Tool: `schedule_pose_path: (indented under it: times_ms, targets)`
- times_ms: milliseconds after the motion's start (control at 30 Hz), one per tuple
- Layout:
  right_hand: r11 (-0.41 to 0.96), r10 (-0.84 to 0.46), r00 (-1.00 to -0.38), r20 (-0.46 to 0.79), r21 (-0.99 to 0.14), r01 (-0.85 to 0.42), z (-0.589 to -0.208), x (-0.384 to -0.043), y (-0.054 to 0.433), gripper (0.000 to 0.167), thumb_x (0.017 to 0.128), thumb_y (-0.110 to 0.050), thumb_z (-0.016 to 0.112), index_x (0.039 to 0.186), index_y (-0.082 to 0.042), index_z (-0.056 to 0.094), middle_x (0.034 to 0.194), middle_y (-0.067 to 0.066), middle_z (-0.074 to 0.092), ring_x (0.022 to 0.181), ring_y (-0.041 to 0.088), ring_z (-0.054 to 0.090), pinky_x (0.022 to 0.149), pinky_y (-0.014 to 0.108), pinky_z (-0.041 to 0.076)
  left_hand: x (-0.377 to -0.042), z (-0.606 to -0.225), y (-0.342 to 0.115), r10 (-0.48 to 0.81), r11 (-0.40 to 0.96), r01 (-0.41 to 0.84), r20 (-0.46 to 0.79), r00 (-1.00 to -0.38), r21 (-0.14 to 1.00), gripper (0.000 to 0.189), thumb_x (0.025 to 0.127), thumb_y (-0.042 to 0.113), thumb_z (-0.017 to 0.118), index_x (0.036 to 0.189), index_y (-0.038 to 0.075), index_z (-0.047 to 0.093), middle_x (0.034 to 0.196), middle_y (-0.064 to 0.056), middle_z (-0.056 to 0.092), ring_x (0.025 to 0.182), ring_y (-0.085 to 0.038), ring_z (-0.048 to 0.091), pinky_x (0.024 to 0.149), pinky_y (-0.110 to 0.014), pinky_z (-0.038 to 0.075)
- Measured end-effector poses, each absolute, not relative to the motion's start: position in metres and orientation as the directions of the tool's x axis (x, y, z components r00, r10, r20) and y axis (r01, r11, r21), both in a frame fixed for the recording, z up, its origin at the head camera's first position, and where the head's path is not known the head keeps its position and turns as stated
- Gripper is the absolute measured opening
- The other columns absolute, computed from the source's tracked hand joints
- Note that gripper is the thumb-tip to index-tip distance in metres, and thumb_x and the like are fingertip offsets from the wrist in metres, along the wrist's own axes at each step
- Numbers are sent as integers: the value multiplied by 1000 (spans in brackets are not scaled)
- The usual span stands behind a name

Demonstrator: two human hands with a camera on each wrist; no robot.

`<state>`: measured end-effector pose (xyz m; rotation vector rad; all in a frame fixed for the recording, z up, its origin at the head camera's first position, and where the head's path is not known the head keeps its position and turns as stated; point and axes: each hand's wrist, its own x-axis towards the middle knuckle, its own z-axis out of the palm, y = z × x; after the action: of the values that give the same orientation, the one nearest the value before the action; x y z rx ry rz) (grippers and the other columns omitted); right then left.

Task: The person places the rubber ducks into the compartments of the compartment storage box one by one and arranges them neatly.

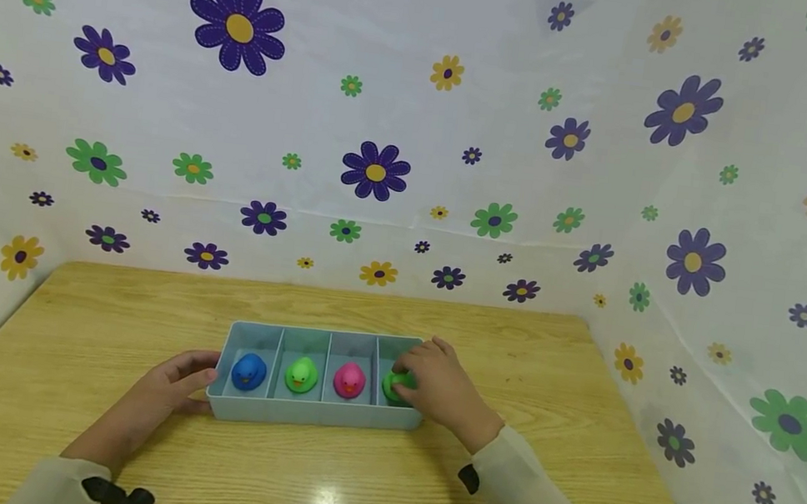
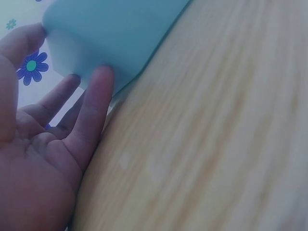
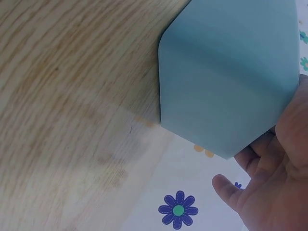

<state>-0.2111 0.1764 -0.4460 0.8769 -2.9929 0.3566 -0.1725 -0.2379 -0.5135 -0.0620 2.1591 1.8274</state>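
A pale blue tray [image 1: 311, 415] with a single row of compartments stands on the table. From left to right it holds a blue rubber duck [image 1: 248, 372], a light green rubber duck [image 1: 301, 375], a pink rubber duck [image 1: 350, 381] and a darker green rubber duck [image 1: 390, 388]. My right hand [image 1: 449, 390] reaches over the right end and pinches the darker green duck, partly covering it; the tray's wall hides these fingertips in the right wrist view. At the left end, my left hand [image 1: 169, 385] touches the outer wall with extended fingers [image 2: 98, 91].
The wooden table [image 1: 512, 349] runs back to a white flowered cloth [image 1: 420, 119], which also hangs along both sides. Black bands [image 1: 118, 498] sit at the sleeve cuffs.
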Motion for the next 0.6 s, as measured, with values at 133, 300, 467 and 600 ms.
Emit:
schedule_pose_path:
  times_ms: [133, 300, 467, 600]
  targets:
    - [821, -527, -848, 55, -223, -525, -446, -212, 176, 20, 95, -30, 77, 108, -15, 76, 110, 0, 73, 120, 25, 62, 122, 55, 29, -173, -514, -238, 168, 183, -229, -260, -951, 956, 74, 103, 48, 61, 158, 4, 36, 160, -19, 40, 136, -32, 51, 95, -36, 59]
    - [812, -539, -840, 67, -226, -538, -447, -212, 175, 22, 95, -31, 76, 109, -13, 76, 110, 1, 74, 112, 24, 61, 118, 52, 36, -176, -513, -241, 179, 190, -223, -257, -950, 956, 73, 104, 46, 60, 158, 4, 35, 159, -20, 40, 135, -32, 52, 94, -36, 60]
    - [795, -550, -829, 100, -242, -557, -451, -212, 176, 21, 97, -30, 74, 111, -13, 76, 110, 1, 74, 109, 22, 62, 116, 50, 40, -177, -514, -243, 183, 203, -233, -270, -945, 951, 75, 103, 48, 61, 158, 4, 35, 160, -19, 39, 138, -35, 49, 95, -37, 59]
    - [766, -535, -827, 174, -313, -562, -457, -213, 180, 21, 100, -27, 70, 115, -12, 74, 114, 2, 73, 114, 23, 63, 114, 48, 43, -176, -516, -244, 169, 220, -251, -290, -942, 943, 75, 102, 50, 61, 157, 6, 36, 160, -18, 39, 141, -38, 45, 96, -38, 59]
